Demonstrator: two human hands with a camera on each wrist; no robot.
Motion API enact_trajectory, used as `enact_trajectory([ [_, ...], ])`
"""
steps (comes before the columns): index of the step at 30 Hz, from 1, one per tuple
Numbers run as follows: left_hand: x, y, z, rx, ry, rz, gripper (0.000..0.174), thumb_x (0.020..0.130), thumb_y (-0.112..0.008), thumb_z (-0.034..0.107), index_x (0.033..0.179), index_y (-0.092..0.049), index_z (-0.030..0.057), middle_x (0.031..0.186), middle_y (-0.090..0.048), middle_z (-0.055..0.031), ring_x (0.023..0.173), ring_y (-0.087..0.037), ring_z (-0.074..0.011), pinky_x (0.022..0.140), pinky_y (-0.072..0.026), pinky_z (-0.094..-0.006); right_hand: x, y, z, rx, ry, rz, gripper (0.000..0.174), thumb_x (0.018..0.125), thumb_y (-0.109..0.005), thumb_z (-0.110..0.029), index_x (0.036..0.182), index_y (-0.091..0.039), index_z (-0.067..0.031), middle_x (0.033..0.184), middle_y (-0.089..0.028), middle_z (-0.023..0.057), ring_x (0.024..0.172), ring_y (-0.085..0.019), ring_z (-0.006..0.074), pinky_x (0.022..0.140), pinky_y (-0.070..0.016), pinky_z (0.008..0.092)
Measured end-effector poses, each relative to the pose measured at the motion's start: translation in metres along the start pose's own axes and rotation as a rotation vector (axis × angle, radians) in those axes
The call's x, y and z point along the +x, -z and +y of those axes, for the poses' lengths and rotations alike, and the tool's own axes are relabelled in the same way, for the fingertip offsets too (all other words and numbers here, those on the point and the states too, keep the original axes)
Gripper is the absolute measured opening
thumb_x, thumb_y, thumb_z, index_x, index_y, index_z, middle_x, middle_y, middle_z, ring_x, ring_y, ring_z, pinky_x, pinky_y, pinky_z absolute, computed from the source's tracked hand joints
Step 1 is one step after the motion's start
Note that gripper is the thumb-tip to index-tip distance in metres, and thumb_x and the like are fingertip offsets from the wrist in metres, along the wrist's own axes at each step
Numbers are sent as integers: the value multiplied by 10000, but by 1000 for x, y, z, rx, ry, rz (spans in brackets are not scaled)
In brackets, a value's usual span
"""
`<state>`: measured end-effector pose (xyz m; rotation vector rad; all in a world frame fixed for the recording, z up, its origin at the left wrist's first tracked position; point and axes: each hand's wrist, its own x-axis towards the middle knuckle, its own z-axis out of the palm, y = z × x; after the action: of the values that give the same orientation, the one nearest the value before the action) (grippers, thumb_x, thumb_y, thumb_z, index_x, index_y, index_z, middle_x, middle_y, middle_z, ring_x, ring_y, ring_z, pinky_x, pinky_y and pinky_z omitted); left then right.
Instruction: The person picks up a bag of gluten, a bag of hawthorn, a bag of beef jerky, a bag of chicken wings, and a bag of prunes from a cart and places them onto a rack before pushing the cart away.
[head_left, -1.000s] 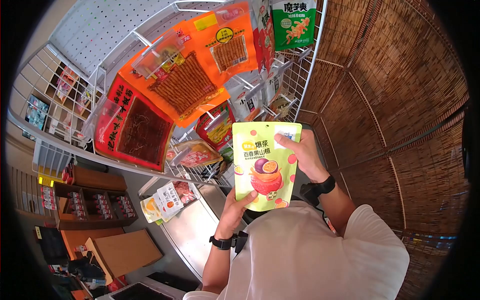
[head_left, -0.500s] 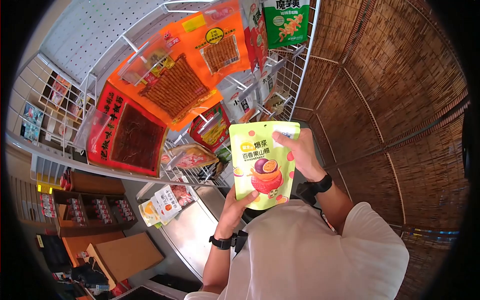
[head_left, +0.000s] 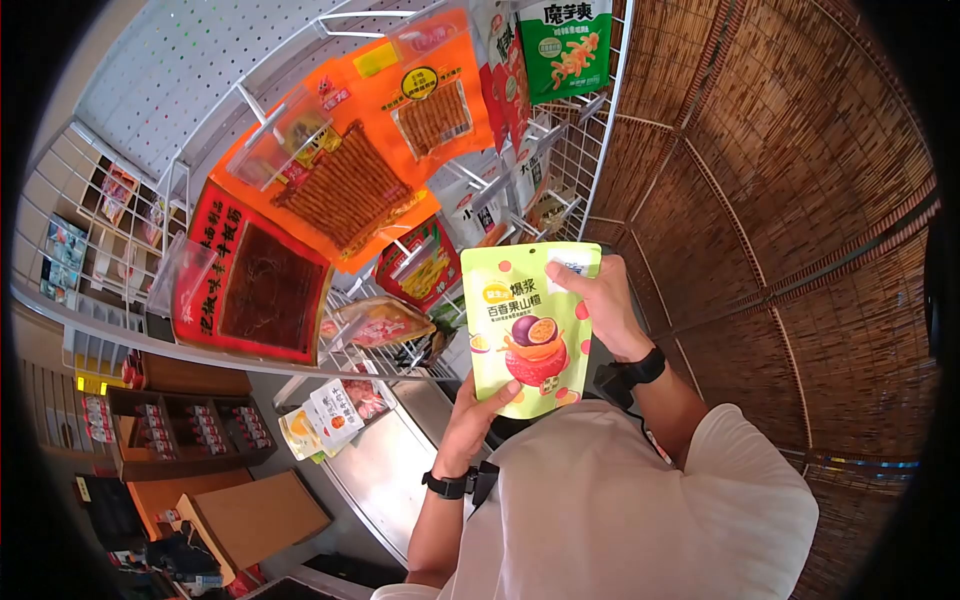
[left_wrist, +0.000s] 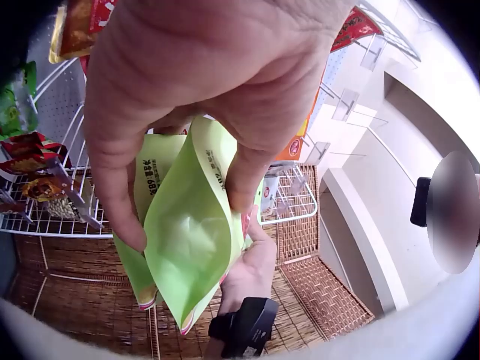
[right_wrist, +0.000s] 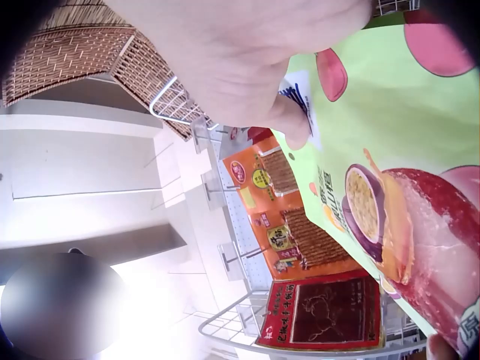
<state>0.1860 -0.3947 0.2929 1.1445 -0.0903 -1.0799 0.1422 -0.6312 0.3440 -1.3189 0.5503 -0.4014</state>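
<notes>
A light green snack pouch [head_left: 490, 355], printed with a cut passion fruit and a red fruit, is held upright before the chest, its front towards the head camera. My left hand [head_left: 466, 428] grips its lower left corner, thumb lying over the front. At the upper right edge my right hand [head_left: 612, 308] pinches it, the thumb on a white label [right_wrist: 302, 101] near the top. From the left wrist, the pouch's folded bottom [left_wrist: 187, 240] shows between left thumb and fingers. Most of the right hand's fingers are behind the pouch in the head view.
Beyond the pouch stands a wire rack [head_left: 590, 170] of hanging snacks, including orange packets [head_left: 345, 190], a red packet [head_left: 255, 285] and a green packet [head_left: 565, 50]. More pouches [head_left: 335, 412] lie on a pale surface [head_left: 385, 465] at lower left. A woven wall [head_left: 770, 250] rises on the right.
The rack and its packets have shifted somewhat left in the head view. Both hands keep their hold on the pouch, which has barely moved.
</notes>
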Motion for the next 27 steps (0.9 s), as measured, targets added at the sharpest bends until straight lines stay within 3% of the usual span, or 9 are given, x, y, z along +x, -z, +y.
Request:
enact_trajectory([
  [3,1,-1,2,-10,-2,-1,613,876,-727,112,1389,-412,-6,1273,-598,-96,1167,-564,-175,995,-448,-311,2,-2,-1,36,8,11,228,876,-713,-172,974,-714,34,810,-708,30,598,-575,21,452,-343,169],
  [6,7,8,-5,49,9,-62,620,875,-725,105,1394,-404,-8,1337,-544,-113,1182,-551,-184,1020,-426,-314,8,2,0,56,50,-1,234,862,-725,-180,964,-715,32,802,-706,32,605,-578,20,455,-349,169],
  [9,9,17,-13,134,-116,-97,627,879,-717,100,1404,-392,-5,1412,-457,-144,1220,-535,-218,1039,-408,-330,28,25,6,-25,3,9,253,843,-743,-194,956,-716,30,795,-703,33,612,-586,29,464,-372,178],
  [11,3,26,-14,103,-77,-15,632,887,-702,92,1423,-375,11,1460,-387,-154,1258,-517,-258,1045,-404,-348,51,46,12,-115,66,63,272,830,-756,-208,956,-717,31,794,-702,35,621,-595,43,478,-397,192],
  [16,-24,61,-30,127,-46,34,467,959,-610,150,1376,-442,22,1397,-486,-151,1249,-539,-298,1012,-461,-373,151,114,47,-168,87,174,232,818,-752,-155,904,-716,57,740,-687,42,566,-580,72,454,-397,232],
  [18,-36,69,-37,56,-1,157,393,978,-579,170,1330,-491,17,1370,-518,-156,1208,-574,-291,999,-476,-365,189,136,50,-155,73,158,218,821,-745,-85,929,-695,98,815,-705,101,691,-667,149,591,-517,287],
  [23,-52,79,-51,23,21,288,371,978,-580,184,1300,-513,12,1328,-558,-158,1170,-602,-280,981,-489,-368,263,171,50,-155,45,191,239,826,-743,-106,960,-690,85,869,-707,106,730,-674,166,613,-515,310],
  [27,-52,73,-52,-46,21,350,339,978,-588,177,1266,-540,3,1267,-600,-134,1145,-621,-252,902,-522,-275,280,176,31,-177,10,201,285,834,-743,-188,1009,-693,32,917,-702,79,785,-660,169,650,-493,322],
])
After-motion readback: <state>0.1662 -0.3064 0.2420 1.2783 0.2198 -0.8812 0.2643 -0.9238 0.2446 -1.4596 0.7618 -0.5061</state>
